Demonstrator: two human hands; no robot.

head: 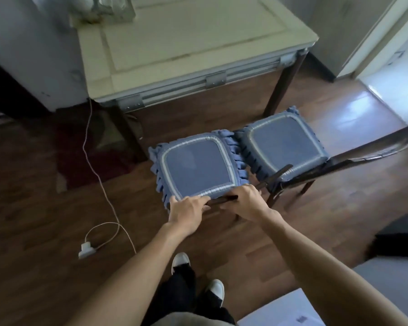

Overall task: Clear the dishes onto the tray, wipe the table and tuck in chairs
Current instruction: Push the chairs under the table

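Observation:
Two dark chairs with blue fringed seat cushions stand side by side in front of the table. My left hand and my right hand both grip the dark top rail of the near chair, just behind its cushion. The second chair stands to its right, its dark curved backrest reaching toward the right edge. Both seats are out from under the pale tabletop, whose near part is bare.
A white cable runs down from the table's left corner across the wooden floor to a plug adapter. Blurred clutter sits at the table's far left. A doorway is at the right. My feet stand below the chair.

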